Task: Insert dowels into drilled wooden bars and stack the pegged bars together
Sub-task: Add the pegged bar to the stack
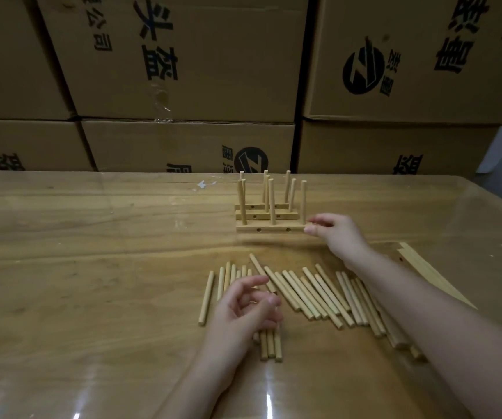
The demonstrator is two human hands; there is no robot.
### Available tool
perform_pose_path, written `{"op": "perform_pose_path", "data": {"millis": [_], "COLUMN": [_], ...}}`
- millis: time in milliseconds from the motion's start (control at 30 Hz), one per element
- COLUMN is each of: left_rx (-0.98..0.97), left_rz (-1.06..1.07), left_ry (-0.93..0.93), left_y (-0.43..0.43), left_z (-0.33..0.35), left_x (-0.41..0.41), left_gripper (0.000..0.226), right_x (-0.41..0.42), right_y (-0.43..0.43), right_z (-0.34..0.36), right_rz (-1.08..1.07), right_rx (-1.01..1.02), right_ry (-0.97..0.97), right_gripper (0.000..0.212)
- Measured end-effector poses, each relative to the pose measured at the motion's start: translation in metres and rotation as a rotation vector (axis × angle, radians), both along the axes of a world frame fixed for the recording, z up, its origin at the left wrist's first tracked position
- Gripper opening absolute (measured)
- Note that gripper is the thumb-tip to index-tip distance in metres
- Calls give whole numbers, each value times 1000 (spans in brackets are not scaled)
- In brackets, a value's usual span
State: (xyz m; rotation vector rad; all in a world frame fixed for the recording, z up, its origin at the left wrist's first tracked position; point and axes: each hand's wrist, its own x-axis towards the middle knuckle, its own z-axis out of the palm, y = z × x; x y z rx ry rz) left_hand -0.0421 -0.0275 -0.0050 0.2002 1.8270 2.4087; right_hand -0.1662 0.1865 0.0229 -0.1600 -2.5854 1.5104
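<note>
Right hand [334,234] pinches the front bar [269,228] by its end, likely placing it by the stack [261,212] just beyond; left hand [243,309] curls over loose dowels [313,294], hold unclear; next it must grab one.

Table [92,237] with loose dowels [304,294], pegged bars [270,228]
</note>
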Motion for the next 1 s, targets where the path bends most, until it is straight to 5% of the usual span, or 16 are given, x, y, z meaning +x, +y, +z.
{"op": "perform_pose_path", "data": {"millis": [200,533,1000], "left_rx": [-10,-4,-29], "left_rz": [-22,-61,-43], "left_ry": [20,15,3], "left_y": [2,2,2], "left_z": [-2,-2,0], "left_x": [-1,-1,0], "left_gripper": [40,43,22], "right_x": [-41,-64,-58], "right_y": [-1,1,4], "right_z": [-15,-30,-35], "right_rz": [-13,60,52], "right_rx": [0,277,393], "right_ry": [-63,-51,40], "right_gripper": [27,33,35]}}
